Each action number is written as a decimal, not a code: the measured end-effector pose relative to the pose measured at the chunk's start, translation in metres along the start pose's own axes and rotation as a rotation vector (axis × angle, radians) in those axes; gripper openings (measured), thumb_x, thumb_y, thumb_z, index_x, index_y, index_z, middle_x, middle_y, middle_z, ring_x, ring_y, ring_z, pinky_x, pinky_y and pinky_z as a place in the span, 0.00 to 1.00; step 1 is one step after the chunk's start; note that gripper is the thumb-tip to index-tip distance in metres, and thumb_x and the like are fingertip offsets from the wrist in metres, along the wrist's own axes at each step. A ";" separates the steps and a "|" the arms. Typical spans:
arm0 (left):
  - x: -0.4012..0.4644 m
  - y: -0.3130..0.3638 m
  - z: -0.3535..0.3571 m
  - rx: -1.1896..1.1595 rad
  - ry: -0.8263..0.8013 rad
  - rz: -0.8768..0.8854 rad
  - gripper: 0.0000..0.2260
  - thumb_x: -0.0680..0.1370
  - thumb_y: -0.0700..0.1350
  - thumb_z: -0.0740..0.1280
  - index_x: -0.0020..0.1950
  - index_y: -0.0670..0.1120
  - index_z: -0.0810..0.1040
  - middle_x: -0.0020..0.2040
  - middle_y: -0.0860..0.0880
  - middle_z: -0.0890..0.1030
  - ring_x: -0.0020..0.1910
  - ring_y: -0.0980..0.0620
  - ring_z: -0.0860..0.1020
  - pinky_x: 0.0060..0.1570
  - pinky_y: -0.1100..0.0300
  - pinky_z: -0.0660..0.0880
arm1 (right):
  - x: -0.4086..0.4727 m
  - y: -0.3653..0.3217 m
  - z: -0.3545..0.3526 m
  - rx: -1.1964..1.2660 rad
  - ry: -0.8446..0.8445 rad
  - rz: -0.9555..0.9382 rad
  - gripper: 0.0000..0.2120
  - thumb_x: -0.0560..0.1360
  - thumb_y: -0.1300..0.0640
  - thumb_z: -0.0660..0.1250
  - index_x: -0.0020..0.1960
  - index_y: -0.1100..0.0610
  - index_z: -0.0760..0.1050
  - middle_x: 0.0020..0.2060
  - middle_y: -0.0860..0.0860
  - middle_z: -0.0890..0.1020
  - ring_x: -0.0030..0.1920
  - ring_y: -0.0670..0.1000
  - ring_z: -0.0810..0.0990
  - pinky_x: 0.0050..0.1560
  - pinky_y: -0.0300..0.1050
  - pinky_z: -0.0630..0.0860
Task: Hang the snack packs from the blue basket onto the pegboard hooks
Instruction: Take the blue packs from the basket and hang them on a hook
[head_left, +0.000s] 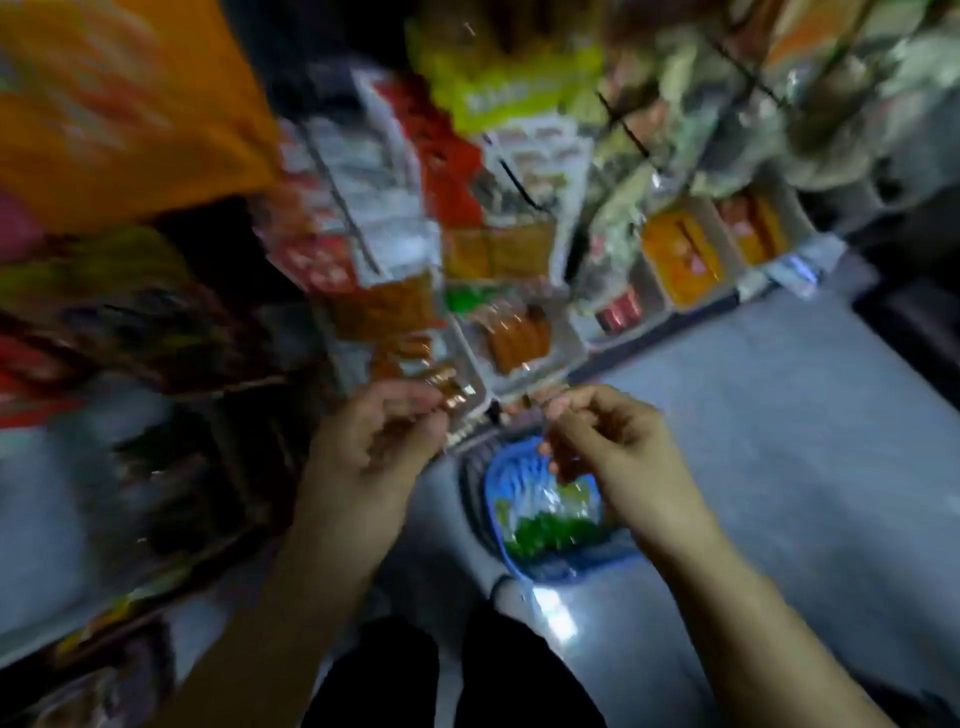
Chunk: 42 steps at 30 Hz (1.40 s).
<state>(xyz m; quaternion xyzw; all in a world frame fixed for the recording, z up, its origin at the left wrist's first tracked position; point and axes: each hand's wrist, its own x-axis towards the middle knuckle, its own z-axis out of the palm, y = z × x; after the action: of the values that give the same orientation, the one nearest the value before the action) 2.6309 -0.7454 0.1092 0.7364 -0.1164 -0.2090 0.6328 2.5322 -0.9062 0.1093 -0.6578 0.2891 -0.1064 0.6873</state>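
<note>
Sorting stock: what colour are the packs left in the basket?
Green, in the blue basket; head view, though blurred.

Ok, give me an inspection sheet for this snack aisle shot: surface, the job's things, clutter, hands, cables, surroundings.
Surface: grey floor, with a bright glare patch near the basket.
Job's things: blue basket on the floor, with green and clear packs inside; clear snack pack with orange contents held up at the display.
Clutter: nothing seen on the floor beyond the basket.
Hands: left hand grips the snack pack's lower edge; right hand has its fingers curled, pinching something too blurred to name.
Cables: nothing seen.
Surroundings: hanging packs crowd the black hooks; blurred orange bag at upper left; the person's dark trousers at the bottom.
</note>
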 end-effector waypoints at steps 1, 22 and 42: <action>0.002 -0.019 0.018 0.004 -0.056 -0.015 0.09 0.74 0.35 0.68 0.43 0.50 0.78 0.38 0.54 0.81 0.37 0.63 0.77 0.42 0.70 0.73 | 0.002 0.025 -0.014 -0.005 0.052 0.054 0.12 0.76 0.68 0.63 0.37 0.55 0.75 0.25 0.50 0.78 0.23 0.44 0.74 0.27 0.34 0.72; 0.140 -0.611 0.278 0.329 -0.412 -0.566 0.05 0.78 0.35 0.63 0.52 0.42 0.74 0.48 0.44 0.76 0.44 0.48 0.74 0.38 0.64 0.68 | 0.160 0.634 -0.194 -0.626 0.130 0.706 0.18 0.76 0.51 0.68 0.62 0.61 0.76 0.56 0.59 0.81 0.57 0.57 0.79 0.54 0.47 0.75; 0.171 -0.652 0.322 0.057 -0.406 -0.694 0.08 0.78 0.42 0.66 0.56 0.45 0.78 0.54 0.43 0.82 0.55 0.42 0.79 0.59 0.45 0.74 | 0.204 0.697 -0.171 0.083 0.551 0.620 0.39 0.62 0.53 0.80 0.67 0.58 0.64 0.61 0.56 0.77 0.59 0.59 0.78 0.59 0.60 0.76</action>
<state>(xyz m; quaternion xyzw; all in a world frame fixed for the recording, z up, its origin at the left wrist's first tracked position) 2.5755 -0.9925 -0.5938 0.6928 0.0107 -0.5484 0.4682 2.4426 -1.0801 -0.6111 -0.4583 0.6420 -0.0779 0.6097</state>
